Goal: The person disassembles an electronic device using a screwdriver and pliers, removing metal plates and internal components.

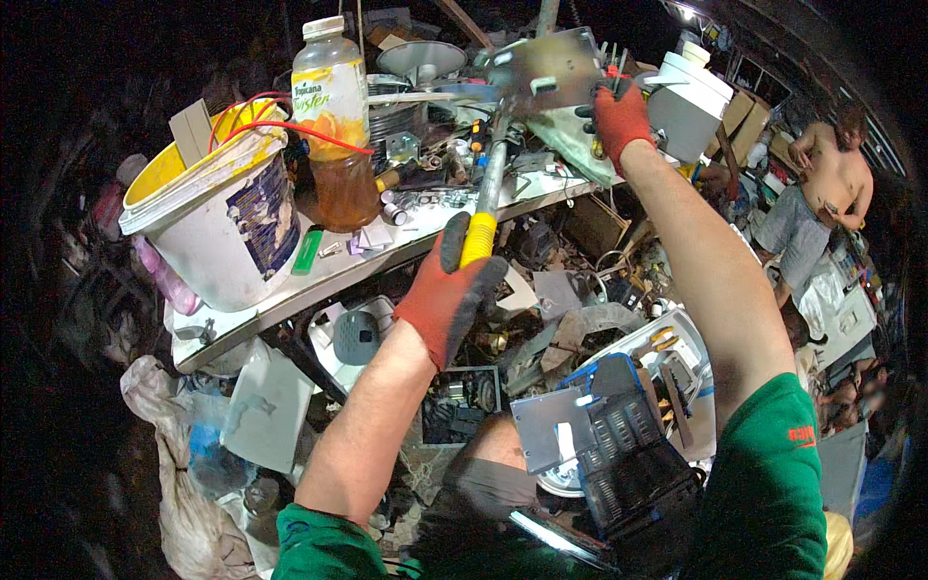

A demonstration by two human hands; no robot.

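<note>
My left hand, in a red and black glove, is closed round the yellow grip of a metal-shafted hammer. The shaft slants up and away over the worktable, and its far end meets the lower edge of a grey metal plate; the hammer's head cannot be made out. The plate is raised over the far part of the table, blurred, with slots in it. At its right edge my right hand, also gloved in red and black, is closed on it. A pale green cloth lies below the plate.
On the white worktable stand a white and yellow bucket, a bottle of brown liquid and a white tub at far right. An open tool case sits near my legs among scrap. Another person stands at right.
</note>
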